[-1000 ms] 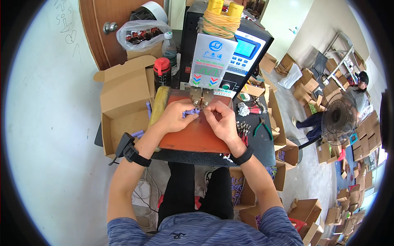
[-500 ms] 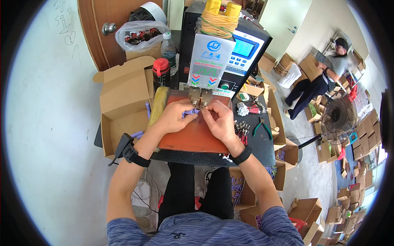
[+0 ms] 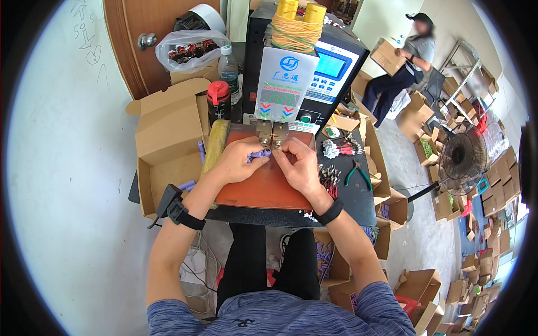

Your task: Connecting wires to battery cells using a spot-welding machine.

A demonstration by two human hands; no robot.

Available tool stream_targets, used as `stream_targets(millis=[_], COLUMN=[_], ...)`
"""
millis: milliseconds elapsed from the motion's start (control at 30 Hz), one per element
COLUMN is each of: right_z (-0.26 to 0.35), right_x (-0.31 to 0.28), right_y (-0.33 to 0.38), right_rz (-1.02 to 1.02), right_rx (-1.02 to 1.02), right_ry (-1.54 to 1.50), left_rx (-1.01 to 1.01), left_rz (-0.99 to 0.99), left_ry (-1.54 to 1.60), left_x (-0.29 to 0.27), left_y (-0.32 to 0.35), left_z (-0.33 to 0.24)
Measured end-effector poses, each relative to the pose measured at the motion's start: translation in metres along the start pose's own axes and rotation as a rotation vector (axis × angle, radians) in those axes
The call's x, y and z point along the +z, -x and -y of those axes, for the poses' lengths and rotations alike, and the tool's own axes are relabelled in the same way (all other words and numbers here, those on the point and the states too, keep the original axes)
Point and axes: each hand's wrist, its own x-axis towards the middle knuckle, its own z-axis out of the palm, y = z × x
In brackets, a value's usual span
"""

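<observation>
My left hand (image 3: 240, 162) is closed round several small purple battery cells (image 3: 257, 155) just below the metal electrodes (image 3: 273, 136) of a spot welder (image 3: 287, 84). Close on its right, my right hand (image 3: 300, 167) pinches thumb and fingers together at the end of the cells. Whatever lies between those right fingertips is too small to make out. Both hands rest low over a reddish-brown mat (image 3: 252, 192) on the dark table.
An open cardboard box (image 3: 168, 159) with a few purple cells stands left, beside a red-capped bottle (image 3: 219, 101). On the right lie green-handled pliers (image 3: 358, 173) and bundled red-and-white wire leads (image 3: 342, 148). Farther right are a fan (image 3: 463, 159) and a person (image 3: 412, 53) carrying a box.
My hands stay almost where they were, under the electrodes. In the background the person with the box has walked farther back and to the left, now more upright.
</observation>
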Motion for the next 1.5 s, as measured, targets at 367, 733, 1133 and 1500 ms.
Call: stream_targets(millis=[367, 733, 1133, 1500], right_z=[0.002, 0.004, -0.017, 0.005], right_x=[-0.001, -0.001, -0.001, -0.008], right_y=[0.0, 0.001, 0.009, 0.006], right_rz=[0.008, -0.024, -0.109, -0.092], right_rx=[-0.024, -0.037, 0.211, 0.021], right_ry=[0.018, 0.015, 0.021, 0.043], left_rx=[-0.01, -0.012, -0.15, -0.073], left_rz=[-0.011, -0.003, -0.261, -0.028], left_ry=[0.022, -0.025, 0.123, -0.011], left_x=[0.001, -0.001, 0.001, 0.0], left_y=[0.001, 0.001, -0.001, 0.003], left_z=[0.001, -0.002, 0.001, 0.0])
